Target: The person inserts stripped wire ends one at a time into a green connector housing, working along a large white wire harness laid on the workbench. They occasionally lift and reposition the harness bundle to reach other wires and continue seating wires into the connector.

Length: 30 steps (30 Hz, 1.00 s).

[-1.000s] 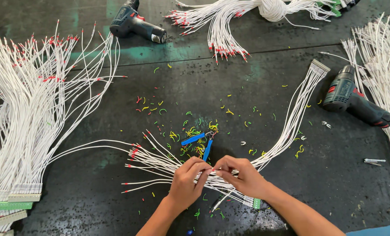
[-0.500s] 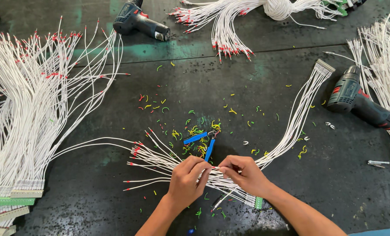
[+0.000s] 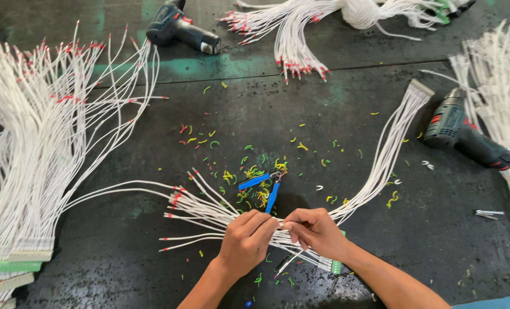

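Both hands, left hand and right hand, pinch white wires of the wire harness near the tabletop's near edge. Blue-handled cutters lie just beyond (amid coloured sleeve clippings). Finished-looking bundles pile left; this harness looks unfinished.

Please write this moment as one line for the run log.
left hand: pinching white wire bundle | right hand: pinching same bundle | blue-handled cutters: lying beyond hands | surface: dark table
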{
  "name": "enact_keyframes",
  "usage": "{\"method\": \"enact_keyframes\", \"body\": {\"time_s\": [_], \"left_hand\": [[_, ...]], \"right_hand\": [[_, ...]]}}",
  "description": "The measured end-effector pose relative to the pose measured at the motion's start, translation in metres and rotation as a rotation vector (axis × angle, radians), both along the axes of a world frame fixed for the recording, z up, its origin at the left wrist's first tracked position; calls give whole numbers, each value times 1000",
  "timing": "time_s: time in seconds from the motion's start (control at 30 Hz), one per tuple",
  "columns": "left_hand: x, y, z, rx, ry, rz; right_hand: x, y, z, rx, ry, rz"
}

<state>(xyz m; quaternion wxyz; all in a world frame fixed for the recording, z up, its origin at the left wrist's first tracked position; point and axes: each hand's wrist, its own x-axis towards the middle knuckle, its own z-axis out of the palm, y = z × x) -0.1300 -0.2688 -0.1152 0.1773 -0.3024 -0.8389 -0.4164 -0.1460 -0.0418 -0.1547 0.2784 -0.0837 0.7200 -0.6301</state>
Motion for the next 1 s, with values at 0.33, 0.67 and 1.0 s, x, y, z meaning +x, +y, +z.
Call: {"method": "enact_keyframes", "body": {"time_s": [0.33,0.67,1.0], "left_hand": [[19,14,-34,50,-83,139],[36,22,-68,115,-361,155],[60,23,-45,144,-406,138]], "right_hand": [[-20,50,32,407,813,-208],[-124,171,75,1145,921,-515],[-136,165,130,1472,432,-350]]}}
